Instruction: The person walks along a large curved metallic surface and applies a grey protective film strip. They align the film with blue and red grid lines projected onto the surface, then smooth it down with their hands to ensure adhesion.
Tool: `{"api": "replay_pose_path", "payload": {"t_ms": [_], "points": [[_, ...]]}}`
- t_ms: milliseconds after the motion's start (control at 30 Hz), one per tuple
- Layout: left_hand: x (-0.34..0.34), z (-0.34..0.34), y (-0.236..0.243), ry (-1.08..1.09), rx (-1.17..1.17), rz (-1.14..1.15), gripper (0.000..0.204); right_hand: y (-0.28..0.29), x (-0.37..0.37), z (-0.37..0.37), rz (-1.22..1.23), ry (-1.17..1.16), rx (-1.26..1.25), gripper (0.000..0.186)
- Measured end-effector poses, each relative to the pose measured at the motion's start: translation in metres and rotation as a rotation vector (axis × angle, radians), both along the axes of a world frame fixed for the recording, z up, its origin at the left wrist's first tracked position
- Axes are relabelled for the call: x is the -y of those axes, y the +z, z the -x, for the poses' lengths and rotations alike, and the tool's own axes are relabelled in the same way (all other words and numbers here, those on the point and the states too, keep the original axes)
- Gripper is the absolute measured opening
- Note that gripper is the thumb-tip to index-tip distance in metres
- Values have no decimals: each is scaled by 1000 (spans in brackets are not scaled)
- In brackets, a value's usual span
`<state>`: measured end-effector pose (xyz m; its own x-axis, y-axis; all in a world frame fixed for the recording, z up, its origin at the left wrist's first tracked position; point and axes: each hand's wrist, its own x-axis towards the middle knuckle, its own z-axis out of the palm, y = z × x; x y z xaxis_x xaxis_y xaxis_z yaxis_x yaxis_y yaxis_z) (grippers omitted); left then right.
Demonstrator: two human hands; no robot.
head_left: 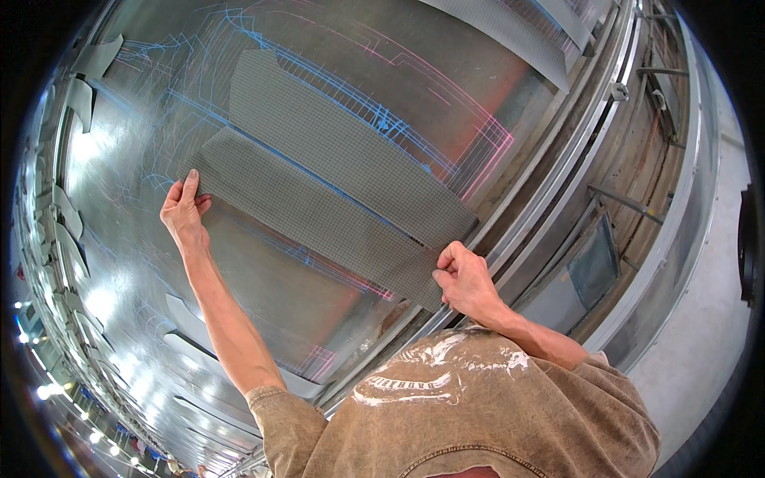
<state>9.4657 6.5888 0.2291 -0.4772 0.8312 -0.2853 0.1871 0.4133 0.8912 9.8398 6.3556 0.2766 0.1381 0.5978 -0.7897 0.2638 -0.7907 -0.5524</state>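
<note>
1. From where I stand, a person in a brown shirt (494, 406) with a white print leans over a broad, shiny grey counter (311, 36), both arms stretched over it.
2. The left hand (186, 209) is at the left end of the nearer checked sheet (319, 215), nearly closed, its thumb at the corner and the other fingers curled in; it seems to have that corner in a pinch.
3. The right hand (464, 276) is at the same sheet's right end, fingers bent and thumb drawn up to them, closed on the edge.
4. That grey sheet runs between the two hands, slanting from far left to near right.
5. Just beyond it lies the farther checked sheet (343, 143), along a narrow gap where a blue line shows.
6. Blue markings (385, 123) and pink markings (486, 143) are drawn over the counter, some showing past the sheets' edges.
7. At the far right, well apart from both hands, is another checked piece (510, 40).
8. Pale grey pieces (97, 57) are spread along the left side.
9. Long metal rails (574, 155) border the counter's right side.
</note>
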Motion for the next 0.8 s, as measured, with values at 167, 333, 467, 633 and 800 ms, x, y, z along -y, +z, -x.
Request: {"api": "replay_pose_path", "payload": {"t_ms": [167, 333, 467, 633, 800], "points": [[0, 0, -1, 4, 4, -10, 39, -3, 2, 1, -33, 1, 18, 12], [0, -2, -1, 13, -5, -13, 40, 3, -4, 1, 20, 9, -19, 12], [0, -1, 0, -9, 0, -14, 38, 4, -3, 1, 24, 14, -14, 13], [1, -2, 1, -14, -10, -9, 34, 7, -7, 4, 72, -22, -8, 12], [2, -3, 2, -15, 5, -26, 33, 12, -12, 3, 107, -13, -21, 14]]}}
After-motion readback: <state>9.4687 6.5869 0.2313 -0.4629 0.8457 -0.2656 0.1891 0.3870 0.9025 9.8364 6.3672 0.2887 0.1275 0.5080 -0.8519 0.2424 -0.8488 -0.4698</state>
